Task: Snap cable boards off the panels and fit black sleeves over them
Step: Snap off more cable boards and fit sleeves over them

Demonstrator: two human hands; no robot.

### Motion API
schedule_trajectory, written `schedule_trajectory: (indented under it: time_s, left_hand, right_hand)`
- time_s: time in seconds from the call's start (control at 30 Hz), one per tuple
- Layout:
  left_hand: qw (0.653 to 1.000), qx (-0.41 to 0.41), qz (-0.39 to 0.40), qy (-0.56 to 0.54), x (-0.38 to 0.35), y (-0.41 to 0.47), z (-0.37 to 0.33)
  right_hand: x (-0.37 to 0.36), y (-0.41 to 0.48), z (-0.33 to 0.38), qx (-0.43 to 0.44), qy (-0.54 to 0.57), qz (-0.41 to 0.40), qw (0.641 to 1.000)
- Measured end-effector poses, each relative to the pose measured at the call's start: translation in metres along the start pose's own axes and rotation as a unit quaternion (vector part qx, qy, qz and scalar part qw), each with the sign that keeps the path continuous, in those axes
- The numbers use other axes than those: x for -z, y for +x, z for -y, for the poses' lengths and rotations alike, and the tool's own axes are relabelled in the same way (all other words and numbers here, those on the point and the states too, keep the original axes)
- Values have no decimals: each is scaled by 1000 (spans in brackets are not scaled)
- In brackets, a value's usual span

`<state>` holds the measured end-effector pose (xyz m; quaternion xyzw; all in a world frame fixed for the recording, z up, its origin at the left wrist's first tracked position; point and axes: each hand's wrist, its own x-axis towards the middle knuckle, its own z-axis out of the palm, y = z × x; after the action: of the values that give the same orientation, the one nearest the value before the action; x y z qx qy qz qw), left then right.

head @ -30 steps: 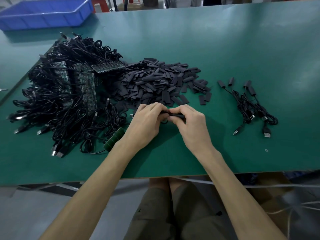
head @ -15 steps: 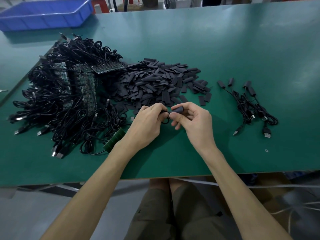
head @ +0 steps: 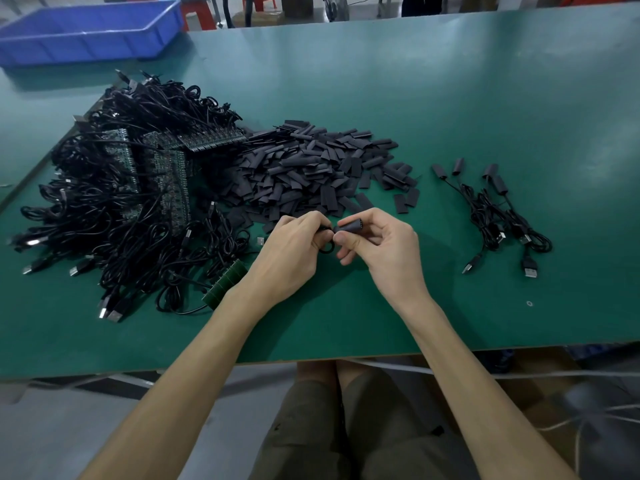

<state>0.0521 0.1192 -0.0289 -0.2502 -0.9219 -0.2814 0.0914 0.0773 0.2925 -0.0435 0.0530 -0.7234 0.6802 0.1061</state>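
Note:
My right hand (head: 379, 249) pinches a black sleeve (head: 350, 226) that sits over a cable board, its open end facing right. My left hand (head: 291, 252) holds the thin black cable (head: 327, 249) just left of the sleeve, a loop of it showing under my fingers. Both hands hover above the green table (head: 450, 98) near its front middle. Behind them lies a heap of loose black sleeves (head: 311, 168). To the left is a big tangle of cables on green panels (head: 121, 188). A snapped green panel strip (head: 225, 284) lies by my left wrist.
Several sleeved cables (head: 498, 209) lie in a small bunch at the right. A blue plastic tray (head: 86, 29) stands at the far left corner. The table's front edge runs just above my knees.
My hands have lifted and drawn slightly apart. The right hand has turned palm-up, so the sleeve's open end now shows.

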Motion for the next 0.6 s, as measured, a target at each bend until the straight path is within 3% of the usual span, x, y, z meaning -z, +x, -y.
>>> schedule_trajectory:
  time_s: [0.27,0.6]
  left_hand:
    - [999,-18,-28,6,-3,1,-1]
    - [999,-29,-33,12,-5,1,0]
  right_hand:
    - [-1,0,-1,-7,23,-14,1000]
    - [1,2,2,-45,57,-92,993]
